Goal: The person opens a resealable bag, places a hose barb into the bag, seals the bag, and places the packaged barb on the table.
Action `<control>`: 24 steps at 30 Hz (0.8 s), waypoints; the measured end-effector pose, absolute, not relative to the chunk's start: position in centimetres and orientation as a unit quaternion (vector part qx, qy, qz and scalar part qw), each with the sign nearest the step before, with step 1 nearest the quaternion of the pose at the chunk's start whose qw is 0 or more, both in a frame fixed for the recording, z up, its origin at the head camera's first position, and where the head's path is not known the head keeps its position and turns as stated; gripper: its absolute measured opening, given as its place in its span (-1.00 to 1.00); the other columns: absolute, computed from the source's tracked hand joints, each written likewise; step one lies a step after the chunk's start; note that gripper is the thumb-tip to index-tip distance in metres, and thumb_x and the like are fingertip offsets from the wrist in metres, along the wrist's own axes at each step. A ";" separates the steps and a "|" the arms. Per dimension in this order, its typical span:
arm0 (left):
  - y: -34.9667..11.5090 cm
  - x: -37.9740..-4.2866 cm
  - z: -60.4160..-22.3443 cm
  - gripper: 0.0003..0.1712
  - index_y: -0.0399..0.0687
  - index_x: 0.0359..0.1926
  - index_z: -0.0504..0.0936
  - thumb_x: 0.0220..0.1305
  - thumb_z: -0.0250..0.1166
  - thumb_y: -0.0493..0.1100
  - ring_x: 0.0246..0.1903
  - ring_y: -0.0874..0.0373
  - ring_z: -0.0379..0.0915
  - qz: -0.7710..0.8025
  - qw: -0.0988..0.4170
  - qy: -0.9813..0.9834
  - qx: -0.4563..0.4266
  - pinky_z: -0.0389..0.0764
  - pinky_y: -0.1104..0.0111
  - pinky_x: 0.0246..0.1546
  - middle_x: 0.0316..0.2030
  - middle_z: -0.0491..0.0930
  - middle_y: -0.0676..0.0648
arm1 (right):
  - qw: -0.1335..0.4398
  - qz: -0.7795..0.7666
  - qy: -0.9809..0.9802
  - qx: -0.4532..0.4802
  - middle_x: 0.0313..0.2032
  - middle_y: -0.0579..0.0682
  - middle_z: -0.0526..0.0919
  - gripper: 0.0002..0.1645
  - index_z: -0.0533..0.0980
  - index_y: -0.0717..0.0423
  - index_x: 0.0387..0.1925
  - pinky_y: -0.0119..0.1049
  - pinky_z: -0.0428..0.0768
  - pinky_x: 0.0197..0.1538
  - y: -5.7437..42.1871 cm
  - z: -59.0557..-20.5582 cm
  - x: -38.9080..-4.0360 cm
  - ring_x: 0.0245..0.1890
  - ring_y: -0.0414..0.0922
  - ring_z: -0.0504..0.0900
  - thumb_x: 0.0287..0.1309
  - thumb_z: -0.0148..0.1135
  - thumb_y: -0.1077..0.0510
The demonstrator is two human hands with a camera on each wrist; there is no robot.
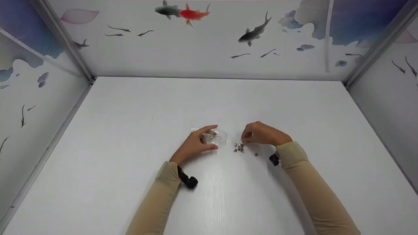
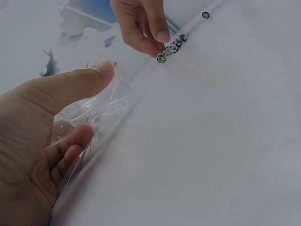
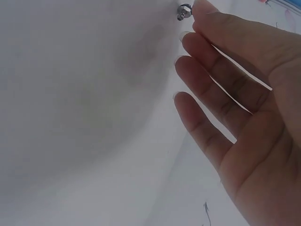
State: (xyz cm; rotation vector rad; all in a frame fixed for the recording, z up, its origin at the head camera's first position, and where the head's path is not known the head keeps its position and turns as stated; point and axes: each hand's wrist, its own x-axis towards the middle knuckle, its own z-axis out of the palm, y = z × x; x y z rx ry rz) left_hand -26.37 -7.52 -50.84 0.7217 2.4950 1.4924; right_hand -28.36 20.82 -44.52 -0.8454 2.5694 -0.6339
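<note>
Silvery fittings (image 2: 172, 48) lie by right hand (image 1: 265, 134), grip unclear; left hand (image 1: 193, 143) holds transparent bag (image 2: 114, 100).

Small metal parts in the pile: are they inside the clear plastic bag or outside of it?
Outside: in the head view, the pile lies on the white table, right of the clear bag.

Head camera: looks forward and down from above the person's side, standing off enough that I get most of the white table (image 1: 98, 130), with the painted far wall (image 1: 212, 49) across the top.
Left wrist camera: close and tilted, facing past the left hand (image 2: 33, 127) at frame left toward the right hand (image 2: 134, 21) at top.
Right wrist camera: very near its hand, which fills frame right; one metal piece (image 3: 184, 12) sits top centre.
Head and left wrist: share both hands and the clear bag (image 1: 220, 136).
</note>
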 end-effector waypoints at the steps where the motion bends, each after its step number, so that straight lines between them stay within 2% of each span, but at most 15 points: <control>1: -7.5 -26.4 -50.8 -0.17 0.19 0.35 0.37 0.04 0.48 0.02 -0.50 0.24 0.27 0.495 0.072 0.832 0.239 0.30 0.46 -0.46 0.08 0.56 -0.04 | 0.182 -0.224 0.910 -0.297 -0.25 -0.01 0.71 -0.82 0.70 0.14 -0.22 -0.18 0.59 -0.05 20.8 -44.6 -28.3 -0.18 -0.11 0.63 0.08 0.35 0.29; 13: -7.6 -26.3 -51.0 -0.16 0.23 0.36 0.36 0.04 0.48 0.05 -0.50 0.24 0.23 0.500 0.078 0.830 0.236 0.29 0.44 -0.44 0.10 0.54 -0.01 | 0.178 -0.214 0.915 -0.291 -0.28 -0.06 0.70 -0.86 0.71 0.10 -0.28 -0.23 0.59 -0.06 20.4 -45.2 -28.2 -0.20 -0.14 0.63 0.07 0.36 0.29; 24: -7.6 -26.3 -51.0 -0.16 0.25 0.36 0.37 0.03 0.48 0.08 -0.51 0.24 0.25 0.499 0.073 0.830 0.238 0.31 0.44 -0.44 0.09 0.54 0.02 | 0.170 -0.180 0.921 -0.301 -0.26 -0.03 0.70 -0.87 0.69 0.14 -0.26 -0.21 0.59 -0.05 20.1 -45.3 -28.3 -0.22 -0.14 0.61 0.12 0.32 0.27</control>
